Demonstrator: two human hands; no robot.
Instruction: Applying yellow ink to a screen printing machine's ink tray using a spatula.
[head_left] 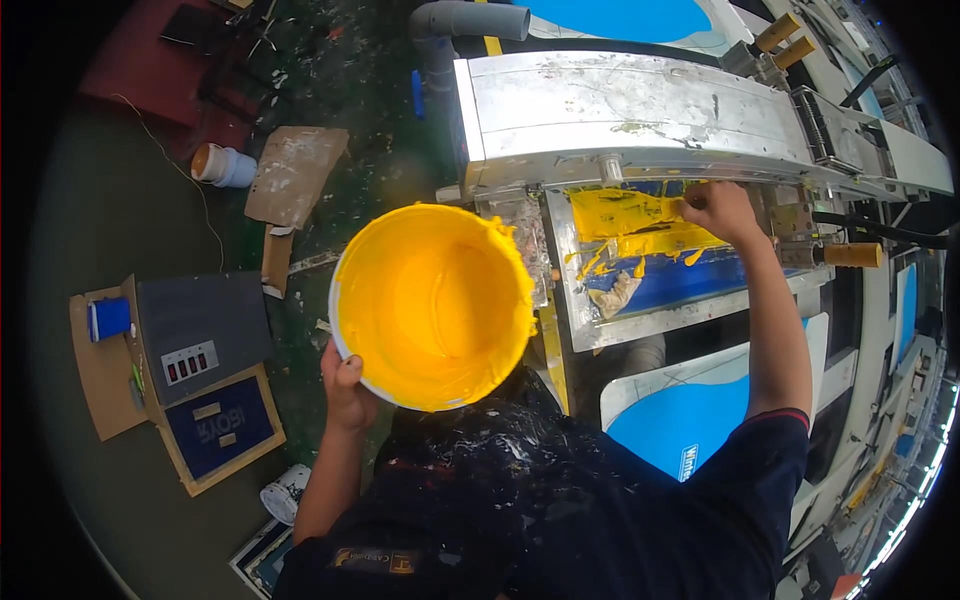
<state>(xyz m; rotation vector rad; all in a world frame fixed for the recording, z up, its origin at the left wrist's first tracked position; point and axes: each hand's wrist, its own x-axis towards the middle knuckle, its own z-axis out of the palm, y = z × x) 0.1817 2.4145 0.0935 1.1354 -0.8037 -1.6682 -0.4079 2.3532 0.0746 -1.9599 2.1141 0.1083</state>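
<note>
My left hand (349,392) grips the rim of a white bucket (432,305), thumb on the outside near the lip. The bucket is tilted so its inside shows, coated with thick yellow ink that also clings to the rim. To the right, my right hand (724,213) is closed over a screen-printing frame (668,322) with blue mesh (690,283). What its fingers hold is hidden; a broad patch of yellow ink (622,213) lies beside them. Yellow streaks run over the mesh, and a crumpled, stained rag (615,295) lies at its near left corner.
A silver machine beam (635,115) spans just beyond the frame. Yellow-handled knobs (850,255) stick out at right. Below the frame lies a white panel with a blue shape (680,420). On the left are a grey box (205,325), cardboard (295,175) and a small bucket (228,166).
</note>
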